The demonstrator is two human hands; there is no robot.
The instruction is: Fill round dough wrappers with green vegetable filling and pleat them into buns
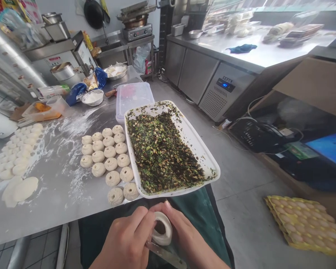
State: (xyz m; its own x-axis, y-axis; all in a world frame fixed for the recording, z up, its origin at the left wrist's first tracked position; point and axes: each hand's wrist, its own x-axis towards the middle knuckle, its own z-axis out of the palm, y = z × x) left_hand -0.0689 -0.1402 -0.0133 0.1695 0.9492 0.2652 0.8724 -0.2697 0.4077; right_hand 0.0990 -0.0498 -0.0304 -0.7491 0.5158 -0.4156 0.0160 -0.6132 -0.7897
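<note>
My left hand and my right hand are together above the green apron, just in front of the filling tray. Between them is a round dough wrapper with a raised rim and a dark hollow in its middle. My left fingers pinch its edge, while my right hand curls around its far side. A flat, pale stick-like tool sticks out from under my left hand; its other end is hidden. A white tray holds chopped green filling. Pleated buns stand in rows left of it.
Flat dough wrappers and many dough pieces lie on the floured steel table. Behind the tray is a clear plastic lid, near a bowl of flour. Egg trays sit on the floor at right.
</note>
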